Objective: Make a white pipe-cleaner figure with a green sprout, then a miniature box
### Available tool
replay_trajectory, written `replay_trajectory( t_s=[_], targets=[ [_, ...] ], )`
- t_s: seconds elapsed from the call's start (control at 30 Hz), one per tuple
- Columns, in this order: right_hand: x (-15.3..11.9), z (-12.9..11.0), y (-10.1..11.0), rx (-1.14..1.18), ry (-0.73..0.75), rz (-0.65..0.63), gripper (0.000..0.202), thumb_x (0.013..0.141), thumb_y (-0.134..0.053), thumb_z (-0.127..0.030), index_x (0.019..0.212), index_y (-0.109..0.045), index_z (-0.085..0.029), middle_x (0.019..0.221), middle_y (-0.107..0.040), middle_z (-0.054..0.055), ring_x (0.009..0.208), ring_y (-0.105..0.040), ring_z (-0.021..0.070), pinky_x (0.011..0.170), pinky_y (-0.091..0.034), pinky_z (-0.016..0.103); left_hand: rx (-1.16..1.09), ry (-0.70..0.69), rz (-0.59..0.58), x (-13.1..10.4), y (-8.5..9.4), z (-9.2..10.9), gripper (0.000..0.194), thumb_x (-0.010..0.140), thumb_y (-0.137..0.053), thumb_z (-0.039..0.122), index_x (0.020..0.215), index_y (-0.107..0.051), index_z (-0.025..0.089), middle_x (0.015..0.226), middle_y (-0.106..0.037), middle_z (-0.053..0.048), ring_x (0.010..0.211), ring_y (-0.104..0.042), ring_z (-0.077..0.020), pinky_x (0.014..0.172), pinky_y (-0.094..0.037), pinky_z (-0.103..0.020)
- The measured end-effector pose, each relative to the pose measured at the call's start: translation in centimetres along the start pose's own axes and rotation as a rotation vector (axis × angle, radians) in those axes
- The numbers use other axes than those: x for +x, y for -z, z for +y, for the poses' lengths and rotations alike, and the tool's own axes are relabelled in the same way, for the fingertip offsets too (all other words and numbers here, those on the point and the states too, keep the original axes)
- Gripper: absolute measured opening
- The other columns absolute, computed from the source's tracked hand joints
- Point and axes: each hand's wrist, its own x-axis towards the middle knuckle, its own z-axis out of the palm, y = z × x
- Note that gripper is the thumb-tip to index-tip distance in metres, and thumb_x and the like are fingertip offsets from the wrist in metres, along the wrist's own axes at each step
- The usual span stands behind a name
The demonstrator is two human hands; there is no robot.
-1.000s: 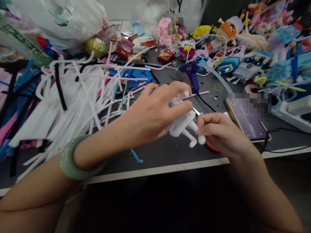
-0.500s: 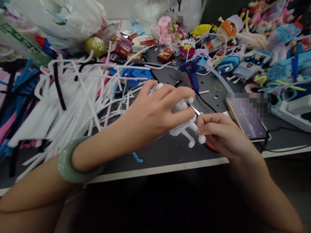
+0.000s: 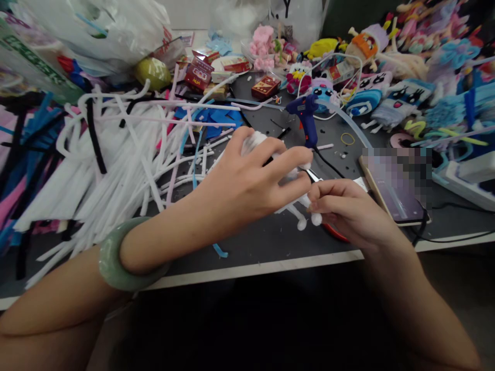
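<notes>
A white fuzzy figure (image 3: 296,215) with thin limbs ending in round tips hangs over the table's front part. Its body is mostly covered by my left hand (image 3: 255,178), whose bent fingers wrap over it from above. My right hand (image 3: 344,208) pinches one of the white limbs near its round tip, thumb against forefinger. Behind and under the right hand lie scissors (image 3: 335,233) with red handles; the metal part shows between the hands.
White fuzzy stems (image 3: 96,170) are heaped at left. A blue glue gun (image 3: 307,121) stands behind the hands. At right are a phone (image 3: 398,201) and a white power strip (image 3: 464,180). Plush figures (image 3: 398,103) and small red boxes (image 3: 265,87) fill the back.
The white figure's limbs have shifted slightly left, and my right fingertips moved a little left with them. My left hand has turned slightly, showing more white at its top.
</notes>
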Motion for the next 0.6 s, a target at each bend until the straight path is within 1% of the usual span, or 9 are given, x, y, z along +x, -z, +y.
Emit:
replay_trajectory(
  t_s=[0.07, 0.17, 0.3, 0.43, 0.5, 0.6],
  targets=[
    [0.1, 0.1, 0.0, -0.007, -0.002, -0.01, 0.011, 0.064, -0.068, -0.016, 0.057, -0.061, -0.018, 0.053, -0.045, -0.005, 0.051, -0.032, 0.007, 0.051, -0.016, 0.029, -0.014, 0.015, 0.0, 0.0, -0.2, 0.1, 0.027, 0.094, -0.041, 0.013, 0.108, -0.062, 0.023, 0.126, -0.061, -0.007, 0.109, -0.059, -0.0254, 0.095, -0.045, -0.053],
    [0.4, 0.3, 0.1, -0.02, 0.008, -0.015, 0.011, 0.063, -0.067, -0.016, 0.056, -0.059, -0.017, 0.053, -0.044, -0.005, 0.051, -0.03, 0.0067, 0.051, -0.016, 0.029, -0.039, 0.041, -0.012, -0.1, -0.5, 0.3, 0.028, 0.092, -0.044, 0.011, 0.109, -0.062, 0.023, 0.127, -0.06, -0.006, 0.113, -0.057, -0.0258, 0.101, -0.042, -0.057],
    [1.0, 0.8, 0.4, -0.024, 0.015, -0.037, 0.013, 0.063, -0.067, -0.016, 0.054, -0.058, -0.017, 0.051, -0.041, -0.006, 0.048, -0.028, 0.0057, 0.049, -0.014, 0.029, -0.016, 0.002, -0.041, -0.3, -1.0, 0.2, 0.03, 0.09, -0.048, 0.01, 0.112, -0.062, 0.023, 0.13, -0.058, -0.007, 0.113, -0.056, -0.027, 0.102, -0.041, -0.06],
    [1.6, 1.5, 0.9, -0.068, 0.022, -0.053, 0.011, 0.066, -0.069, -0.016, 0.058, -0.062, -0.015, 0.054, -0.046, -0.006, 0.049, -0.03, 0.005, 0.049, -0.017, 0.027, 0.078, -0.054, -0.055, -0.3, -1.2, 0.2, 0.027, 0.093, -0.044, 0.01, 0.109, -0.063, 0.021, 0.129, -0.06, -0.008, 0.108, -0.058, -0.0271, 0.096, -0.046, -0.06],
    [1.8, 1.7, 1.1, -0.096, 0.016, -0.064, 0.009, 0.067, -0.069, -0.016, 0.06, -0.063, -0.015, 0.054, -0.048, -0.005, 0.049, -0.032, 0.0052, 0.049, -0.019, 0.026, 0.092, -0.078, -0.077, -0.2, -1.2, 0.2, 0.027, 0.096, -0.039, 0.011, 0.109, -0.062, 0.02, 0.129, -0.061, -0.007, 0.107, -0.06, -0.0284, 0.091, -0.049, -0.06],
    [2.0, 1.9, 1.2, -0.145, -0.005, -0.061, 0.006, 0.066, -0.068, -0.017, 0.061, -0.066, -0.015, 0.055, -0.051, -0.005, 0.049, -0.034, 0.0059, 0.049, -0.021, 0.026, 0.115, -0.103, -0.081, -0.1, -1.1, 0.4, 0.03, 0.098, -0.035, 0.011, 0.109, -0.061, 0.019, 0.127, -0.064, -0.006, 0.104, -0.063, -0.0295, 0.087, -0.052, -0.059]
  ],
)
